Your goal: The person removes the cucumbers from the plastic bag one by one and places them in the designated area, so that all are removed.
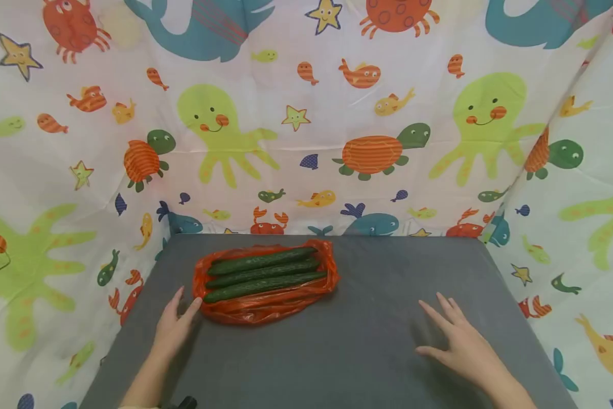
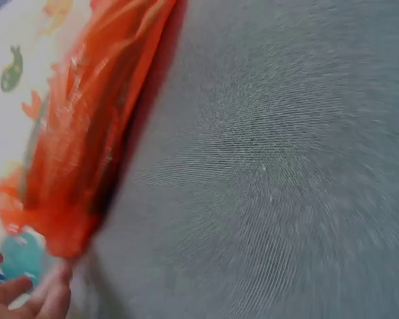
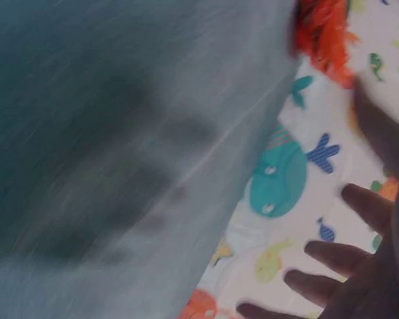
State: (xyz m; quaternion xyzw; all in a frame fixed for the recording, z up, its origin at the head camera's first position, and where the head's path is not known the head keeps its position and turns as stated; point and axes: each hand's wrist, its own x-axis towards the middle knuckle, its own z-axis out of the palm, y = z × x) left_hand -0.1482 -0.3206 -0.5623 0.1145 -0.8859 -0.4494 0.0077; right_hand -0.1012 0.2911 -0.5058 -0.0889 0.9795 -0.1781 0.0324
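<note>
Three long dark green cucumbers (image 1: 265,274) lie side by side on an orange plastic bag (image 1: 265,312), whose crumpled edges rise around them. My left hand (image 1: 172,328) is beside the bag's left end with thumb and fingers spread, the thumb tip close to the bag; whether it touches cannot be told. In the left wrist view the fingers (image 2: 53,292) show just below the end of the bag (image 2: 86,133). Out to the right, my right hand (image 1: 459,343) hovers over the table with its fingers spread and holds nothing.
The dark grey table (image 1: 357,352) carries the bag at its back left. A white curtain (image 1: 296,170) printed with sea animals hangs behind the table and along both sides. A small black object (image 1: 187,402) shows at the bottom edge near my left forearm.
</note>
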